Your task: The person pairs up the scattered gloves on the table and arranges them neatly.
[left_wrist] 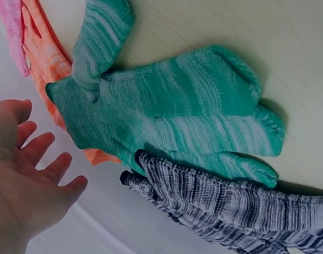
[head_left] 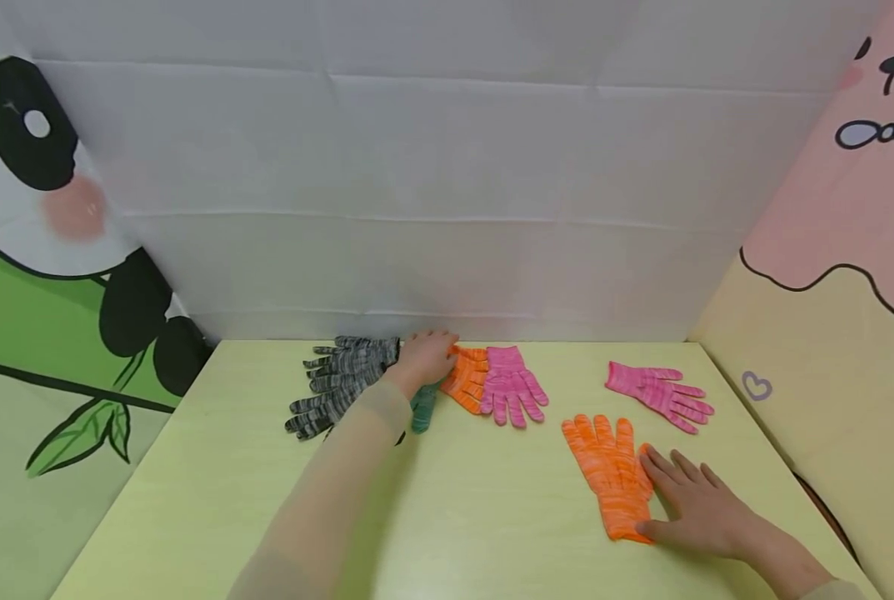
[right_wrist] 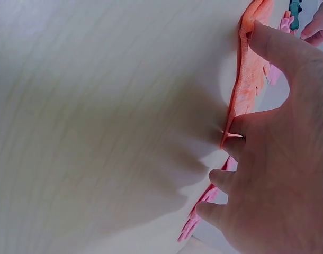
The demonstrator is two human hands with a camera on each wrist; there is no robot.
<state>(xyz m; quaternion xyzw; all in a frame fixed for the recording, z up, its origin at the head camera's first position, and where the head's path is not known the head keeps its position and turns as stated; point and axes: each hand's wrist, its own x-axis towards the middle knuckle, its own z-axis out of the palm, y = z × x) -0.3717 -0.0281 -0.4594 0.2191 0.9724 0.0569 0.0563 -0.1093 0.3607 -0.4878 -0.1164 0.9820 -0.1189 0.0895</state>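
My left hand [head_left: 426, 358] reaches to the back of the table, over the cuff end of a green knitted glove [left_wrist: 177, 100]. In the left wrist view its fingers are loosely bent, apart from the gloves, and hold nothing. Black-and-white striped gloves [head_left: 352, 375] lie to its left. An orange glove [head_left: 467, 379] lies to its right, partly under the green one. My right hand [head_left: 697, 504] rests at the right edge of another orange glove [head_left: 607, 475], fingers spread, with the thumb on its cuff and the index fingertip near its thumb.
Beside the back orange glove lies a pink glove [head_left: 512, 387]. A second pink glove [head_left: 660, 392] lies farther right, beyond my right hand. The pale yellow table [head_left: 476, 517] meets a white panel [head_left: 447, 192] at its back edge, with printed panels at both sides.
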